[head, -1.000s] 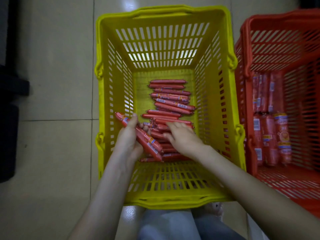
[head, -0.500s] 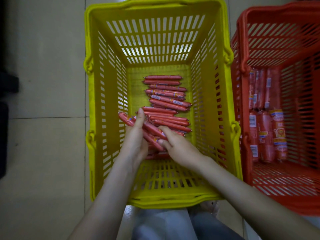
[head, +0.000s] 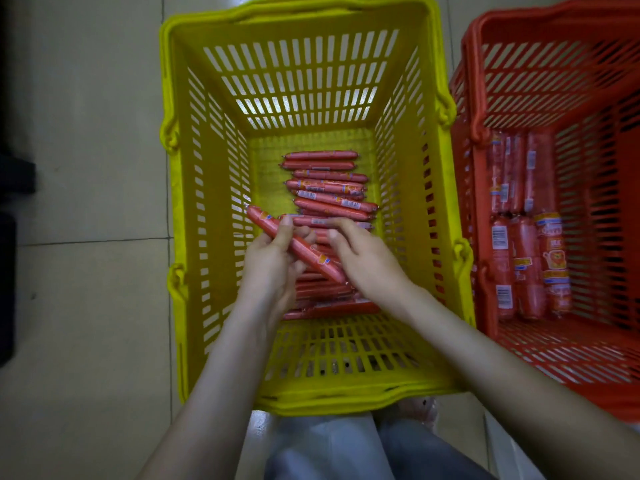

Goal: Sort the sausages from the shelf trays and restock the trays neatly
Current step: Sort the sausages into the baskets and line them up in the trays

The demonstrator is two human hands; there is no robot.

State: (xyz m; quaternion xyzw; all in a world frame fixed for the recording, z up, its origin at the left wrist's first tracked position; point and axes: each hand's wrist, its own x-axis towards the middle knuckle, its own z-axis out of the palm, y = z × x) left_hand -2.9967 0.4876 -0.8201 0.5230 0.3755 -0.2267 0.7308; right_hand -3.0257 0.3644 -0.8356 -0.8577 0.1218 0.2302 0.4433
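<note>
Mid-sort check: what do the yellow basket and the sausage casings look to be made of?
Yellow basket: moulded hard plastic by the look, with slotted walls and a faint sheen on the rim. Sausages: thin glossy film, probably plastic; it shows highlights, printed labels and pinched ends. The sausage in the left hand looks the same.

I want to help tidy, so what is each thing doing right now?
Yellow basket: upright on the floor, partly filled.
Thin sausage pile: lying crosswise, roughly stacked.
Held sausage: above the pile, tilted diagonally.
Left hand: grips the held sausage.
Right hand: touches its lower end; grip unclear.
Red basket: upright, partly filled.
Thick sausages: lying side by side.
</note>
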